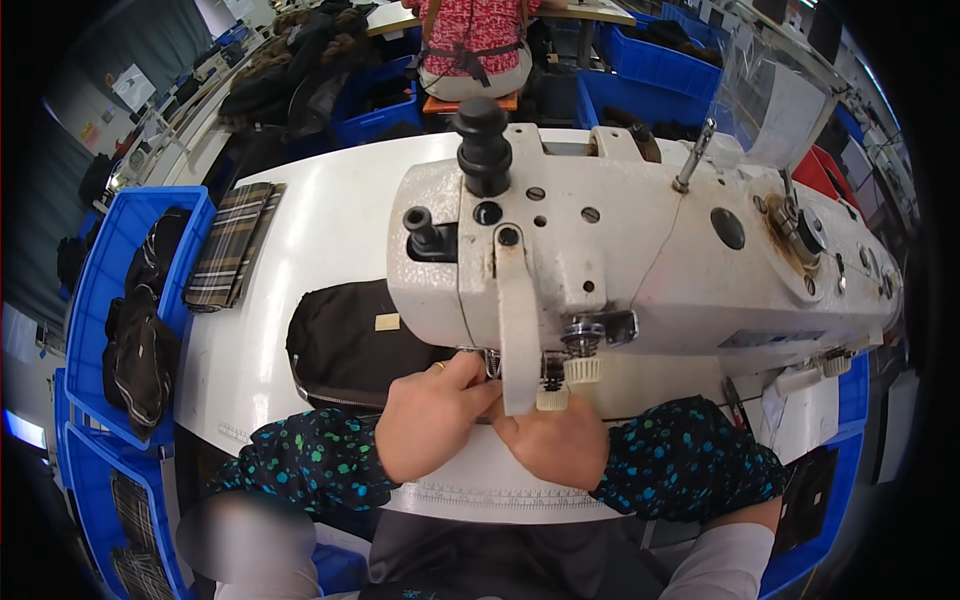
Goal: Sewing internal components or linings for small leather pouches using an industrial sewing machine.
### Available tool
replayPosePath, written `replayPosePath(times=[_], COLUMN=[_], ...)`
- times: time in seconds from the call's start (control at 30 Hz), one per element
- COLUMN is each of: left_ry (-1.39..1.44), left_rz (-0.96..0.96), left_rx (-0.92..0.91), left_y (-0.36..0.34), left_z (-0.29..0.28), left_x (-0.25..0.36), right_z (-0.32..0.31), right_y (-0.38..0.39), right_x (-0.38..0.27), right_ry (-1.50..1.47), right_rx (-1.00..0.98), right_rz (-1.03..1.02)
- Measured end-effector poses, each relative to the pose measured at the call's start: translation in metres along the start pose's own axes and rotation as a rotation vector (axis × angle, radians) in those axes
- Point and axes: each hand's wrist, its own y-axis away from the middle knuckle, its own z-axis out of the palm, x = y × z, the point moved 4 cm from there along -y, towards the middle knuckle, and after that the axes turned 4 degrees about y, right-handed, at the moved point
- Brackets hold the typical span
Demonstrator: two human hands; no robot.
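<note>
A white industrial sewing machine [640,260] fills the right and middle of the worktable. Under its head, to the left, lies a dark brown-black fabric piece [340,345] with a small pale label and an edging along its lower side. My left hand [430,420] pinches at that piece's edge beside the presser foot. My right hand [555,440] is curled close against my left fingertips at the same edge, partly behind the machine's front lever; what its fingertips hold is hidden. Both forearms wear dark sleeve covers with blue-green spots.
A folded plaid cloth [225,245] lies left of the machine. Blue bins [90,300] with dark pouches and plaid cloth flank the table's left; more bins [835,530] stand at right. A small metal tool [735,405] lies on the right. A seated co-worker in red [470,45] is ahead.
</note>
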Motion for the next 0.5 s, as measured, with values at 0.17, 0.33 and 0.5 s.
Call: replayPosePath(times=[0.17,0.33,0.5], left_ry=[-0.081,-0.149,-0.209], left_rz=[0.041,0.026,0.074], left_rx=[0.042,-0.026,0.010], left_y=[-0.006,-0.007,-0.007], left_z=[0.004,-0.003,-0.006], left_x=[-0.012,-0.010,-0.003], right_z=[0.035,0.024,0.016], right_y=[0.004,0.000,-0.001], right_x=[0.012,0.015,0.015], right_ry=[0.067,-0.038,-0.011], right_rx=[0.060,0.035,0.015], right_rz=[0.075,0.105,0.109])
